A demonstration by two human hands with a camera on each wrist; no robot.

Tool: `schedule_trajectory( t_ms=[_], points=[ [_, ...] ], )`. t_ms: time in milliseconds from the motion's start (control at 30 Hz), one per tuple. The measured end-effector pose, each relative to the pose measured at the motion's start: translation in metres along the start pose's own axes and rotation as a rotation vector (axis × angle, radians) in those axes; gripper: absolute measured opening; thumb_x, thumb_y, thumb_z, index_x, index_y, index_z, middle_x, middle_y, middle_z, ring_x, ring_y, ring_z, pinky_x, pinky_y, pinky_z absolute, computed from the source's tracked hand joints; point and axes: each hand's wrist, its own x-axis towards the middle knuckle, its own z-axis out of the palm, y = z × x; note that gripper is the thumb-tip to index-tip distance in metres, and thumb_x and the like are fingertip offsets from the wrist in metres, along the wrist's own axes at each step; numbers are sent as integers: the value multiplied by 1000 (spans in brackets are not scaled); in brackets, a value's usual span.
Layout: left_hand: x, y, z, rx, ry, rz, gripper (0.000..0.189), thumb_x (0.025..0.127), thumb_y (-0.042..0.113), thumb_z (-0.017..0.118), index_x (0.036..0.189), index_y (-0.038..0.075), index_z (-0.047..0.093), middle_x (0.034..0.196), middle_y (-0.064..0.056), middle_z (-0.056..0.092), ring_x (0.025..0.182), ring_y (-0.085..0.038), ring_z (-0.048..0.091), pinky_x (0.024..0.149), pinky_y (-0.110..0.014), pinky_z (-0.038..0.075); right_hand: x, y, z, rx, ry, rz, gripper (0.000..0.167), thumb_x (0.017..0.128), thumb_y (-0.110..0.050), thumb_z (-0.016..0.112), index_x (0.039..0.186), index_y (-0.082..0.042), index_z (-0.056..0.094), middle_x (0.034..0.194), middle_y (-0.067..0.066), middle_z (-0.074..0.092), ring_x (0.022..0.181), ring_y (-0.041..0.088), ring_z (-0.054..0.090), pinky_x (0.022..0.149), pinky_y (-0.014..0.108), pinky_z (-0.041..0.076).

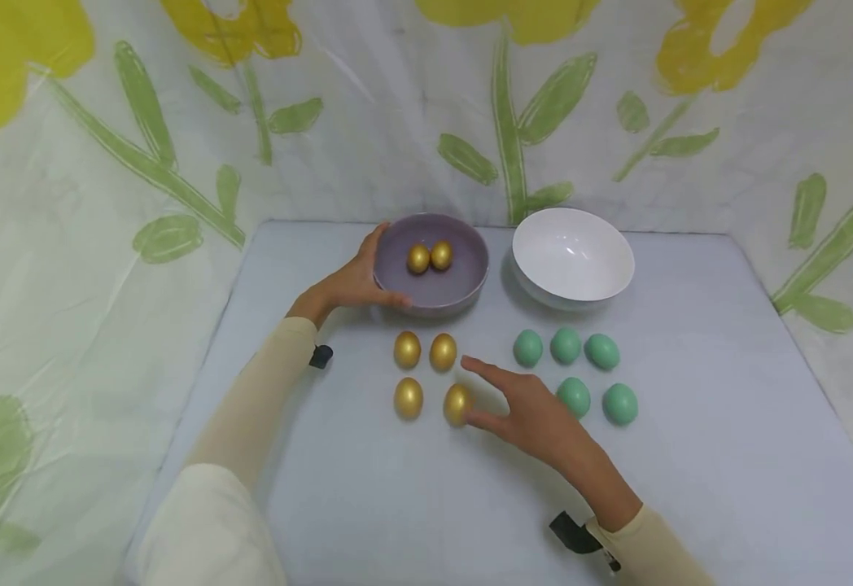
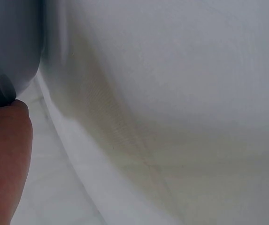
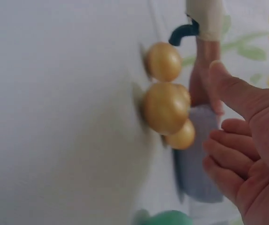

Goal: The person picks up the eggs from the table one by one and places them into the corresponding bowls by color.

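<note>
My left hand [image 1: 353,282] grips the purple bowl [image 1: 463,281] at its left side, thumb along the front and fingers at the far rim. In the left wrist view, part of the hand [image 2: 5,159] meets the bowl's wall [image 2: 12,47]. Two golden eggs [image 1: 430,256] lie inside that bowl. My right hand [image 1: 536,411] is spread above the table, thumb and fingers apart around nothing. Its thumb tip overlaps the nearest golden egg [image 1: 457,404] in the head view; the right wrist view has this egg [image 3: 165,108] beside the hand, outside its grasp.
Three more golden eggs [image 1: 408,398] lie in front of the purple bowl. A white bowl [image 1: 573,252] stands to its right, with several green eggs [image 1: 566,346] before it. A flowered sheet [image 1: 397,122] hangs behind the table's [image 1: 368,505] back edge.
</note>
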Motion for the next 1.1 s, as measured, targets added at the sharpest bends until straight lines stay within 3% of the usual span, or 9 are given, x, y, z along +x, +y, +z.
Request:
schedule_trajectory(
  t_ms=[167,300,467,667,867,1100],
  points=[
    [1,1,-1,17,-6,-18,146,72,51,97,168,38,-13,177,0,-4,161,-27,12,128,-54,20,-7,3,20,0,-15,16,75,91,-45,83,156,-23,54,153,-8,59,142,15,54,113,40,48],
    [2,1,-1,27,-5,-18,146,73,49,97,168,35,-14,177,-1,-5,161,-28,11,128,-54,19,-6,3,30,-60,22,-11,66,92,-34,85,151,-17,59,150,-2,62,139,18,58,111,40,50],
    [1,2,0,24,-9,-28,147,73,49,97,168,37,-14,177,0,-7,161,-27,10,129,-54,18,-3,2,34,-135,71,-12,54,92,-24,86,141,-14,65,144,2,67,133,21,63,107,39,53],
    [1,0,0,30,3,-25,148,70,53,98,168,38,-13,176,2,-6,162,-27,9,128,-55,19,0,0,30,-118,59,-11,53,92,-24,86,140,-13,66,139,3,70,125,22,68,101,39,57],
    [2,0,0,17,-7,-32,150,69,57,97,168,39,-14,177,2,-6,162,-27,8,128,-55,19,9,-4,-2,-10,77,-26,51,95,-23,84,143,-17,66,140,-1,69,130,24,65,105,43,55],
    [2,-2,1,11,-3,-22,148,69,56,97,167,40,-12,176,1,-5,161,-28,10,128,-56,20,54,-9,-59,-119,183,-87,52,98,-26,80,145,-15,63,138,0,69,125,25,67,102,45,55]
  ],
)
